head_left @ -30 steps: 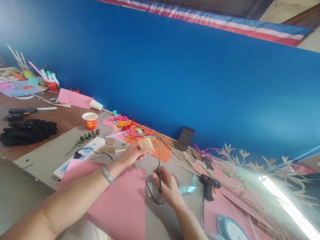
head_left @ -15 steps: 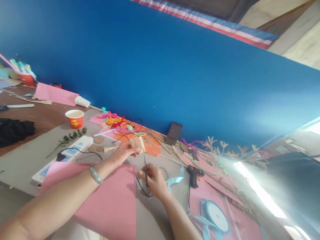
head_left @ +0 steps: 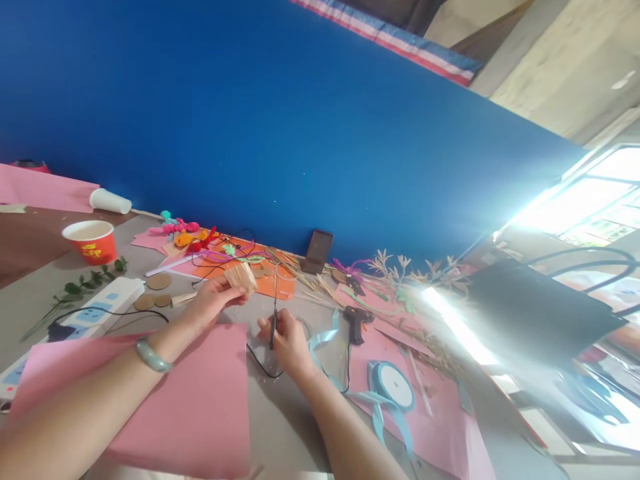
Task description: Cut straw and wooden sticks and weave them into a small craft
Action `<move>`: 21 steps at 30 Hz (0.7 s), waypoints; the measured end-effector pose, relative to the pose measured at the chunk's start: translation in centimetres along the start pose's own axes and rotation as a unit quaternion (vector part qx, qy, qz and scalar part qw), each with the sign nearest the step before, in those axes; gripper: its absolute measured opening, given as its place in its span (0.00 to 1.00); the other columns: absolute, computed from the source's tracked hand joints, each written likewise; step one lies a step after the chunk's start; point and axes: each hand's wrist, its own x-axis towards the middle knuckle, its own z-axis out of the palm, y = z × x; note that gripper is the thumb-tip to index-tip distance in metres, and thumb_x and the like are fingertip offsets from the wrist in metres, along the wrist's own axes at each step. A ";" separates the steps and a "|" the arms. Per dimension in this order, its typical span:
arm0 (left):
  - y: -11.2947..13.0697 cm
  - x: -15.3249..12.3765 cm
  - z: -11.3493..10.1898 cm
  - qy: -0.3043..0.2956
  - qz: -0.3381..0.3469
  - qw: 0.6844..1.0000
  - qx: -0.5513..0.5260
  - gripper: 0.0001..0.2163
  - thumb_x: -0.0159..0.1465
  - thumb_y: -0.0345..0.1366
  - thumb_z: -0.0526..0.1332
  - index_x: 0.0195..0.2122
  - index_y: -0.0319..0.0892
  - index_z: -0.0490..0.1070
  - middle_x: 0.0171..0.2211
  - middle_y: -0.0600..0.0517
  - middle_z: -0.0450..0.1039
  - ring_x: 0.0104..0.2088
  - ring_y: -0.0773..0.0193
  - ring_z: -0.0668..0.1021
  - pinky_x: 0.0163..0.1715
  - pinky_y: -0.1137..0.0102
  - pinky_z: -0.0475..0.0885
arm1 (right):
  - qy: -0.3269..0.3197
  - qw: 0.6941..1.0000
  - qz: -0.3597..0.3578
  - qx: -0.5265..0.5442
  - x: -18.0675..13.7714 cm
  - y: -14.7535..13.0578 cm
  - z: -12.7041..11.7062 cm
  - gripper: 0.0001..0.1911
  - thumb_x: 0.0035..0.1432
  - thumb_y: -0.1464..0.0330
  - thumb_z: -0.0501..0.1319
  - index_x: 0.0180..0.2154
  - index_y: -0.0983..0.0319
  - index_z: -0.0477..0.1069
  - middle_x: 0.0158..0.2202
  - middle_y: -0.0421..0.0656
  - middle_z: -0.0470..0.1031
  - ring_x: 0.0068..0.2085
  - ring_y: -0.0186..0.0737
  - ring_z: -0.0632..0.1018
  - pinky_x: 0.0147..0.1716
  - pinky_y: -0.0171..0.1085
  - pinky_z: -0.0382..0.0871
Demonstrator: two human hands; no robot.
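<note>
Blue wall (head_left: 300,133) backs cluttered grey table (head_left: 285,427); left hand (head_left: 213,300) holds straw bundle (head_left: 241,277).

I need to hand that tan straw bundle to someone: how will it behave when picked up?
Probably very light: the left hand holds the straw bundle with fingertips alone. It looks made of many thin strands, so a loose grip may let them splay or slip out.
</note>
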 end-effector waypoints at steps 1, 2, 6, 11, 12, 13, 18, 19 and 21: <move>-0.1 0.1 -0.1 0.001 0.003 1.000 -0.002 0.15 0.44 0.37 0.71 0.31 0.36 0.74 0.25 0.51 0.76 0.26 0.67 0.76 0.29 0.73 0.72 | -0.003 1.000 0.001 0.000 0.0 0.1 0.0 0.15 0.49 0.57 0.62 0.23 0.59 0.61 0.17 0.36 0.69 0.19 0.31 0.65 0.18 0.30 0.54; -0.2 0.2 -0.2 0.003 0.007 1.000 -0.005 0.15 0.44 0.36 0.71 0.32 0.36 0.74 0.26 0.51 0.76 0.26 0.67 0.76 0.29 0.73 0.72 | -0.007 1.000 0.001 -0.001 0.1 0.1 0.1 0.15 0.49 0.57 0.62 0.22 0.59 0.61 0.17 0.37 0.69 0.19 0.31 0.65 0.18 0.30 0.54; -0.3 0.6 -0.6 0.007 0.017 1.000 -0.019 0.14 0.45 0.35 0.71 0.33 0.37 0.74 0.25 0.53 0.75 0.25 0.70 0.75 0.28 0.75 0.70 | -0.011 1.000 -0.009 0.022 0.2 0.2 0.3 0.17 0.46 0.57 0.64 0.19 0.60 0.62 0.17 0.38 0.69 0.20 0.32 0.66 0.19 0.31 0.56; 0.6 -0.3 -0.5 -0.089 -0.003 0.996 0.019 0.08 0.48 0.36 0.70 0.25 0.39 0.74 0.27 0.50 0.75 0.27 0.67 0.74 0.26 0.74 0.68 | 0.017 0.994 0.022 0.104 0.5 -0.4 0.3 0.14 0.46 0.58 0.63 0.22 0.62 0.68 0.18 0.38 0.70 0.19 0.31 0.64 0.19 0.31 0.57; 0.8 -0.7 -0.4 -0.135 -0.009 0.990 0.044 0.08 0.49 0.37 0.69 0.23 0.38 0.74 0.30 0.48 0.75 0.29 0.66 0.75 0.27 0.74 0.68 | 0.014 0.993 0.028 0.113 0.5 -0.4 0.3 0.14 0.46 0.58 0.63 0.22 0.62 0.68 0.17 0.38 0.69 0.19 0.30 0.64 0.19 0.31 0.56; 0.8 -1.0 -0.2 -0.179 -0.015 0.981 0.067 0.07 0.50 0.37 0.69 0.23 0.38 0.75 0.31 0.46 0.76 0.29 0.66 0.75 0.26 0.74 0.68 | 0.004 0.993 0.029 0.115 0.5 -0.4 0.4 0.15 0.46 0.58 0.64 0.21 0.62 0.67 0.16 0.37 0.69 0.18 0.30 0.63 0.18 0.30 0.55; 0.5 -1.9 0.3 -0.278 -0.034 0.955 0.099 0.08 0.53 0.38 0.67 0.25 0.38 0.76 0.34 0.45 0.75 0.25 0.68 0.72 0.26 0.73 0.66 | -0.054 0.993 0.020 0.102 -0.1 -0.3 1.2 0.16 0.42 0.60 0.66 0.18 0.61 0.63 0.15 0.35 0.67 0.19 0.30 0.67 0.17 0.29 0.56; 0.3 -1.9 0.3 -0.278 -0.032 0.955 0.095 0.07 0.53 0.37 0.67 0.25 0.38 0.76 0.34 0.46 0.75 0.25 0.68 0.72 0.27 0.73 0.67 | -0.059 0.991 0.030 0.115 -0.2 -0.5 1.3 0.16 0.41 0.60 0.66 0.19 0.61 0.62 0.16 0.35 0.68 0.20 0.31 0.68 0.17 0.29 0.57; 0.2 -1.7 0.2 -0.273 -0.028 0.958 0.085 0.07 0.53 0.37 0.67 0.25 0.38 0.75 0.31 0.48 0.74 0.26 0.68 0.73 0.28 0.72 0.67 | -0.071 0.982 0.067 0.159 -0.4 -1.1 1.3 0.17 0.39 0.61 0.68 0.22 0.61 0.62 0.16 0.34 0.68 0.19 0.31 0.69 0.17 0.29 0.58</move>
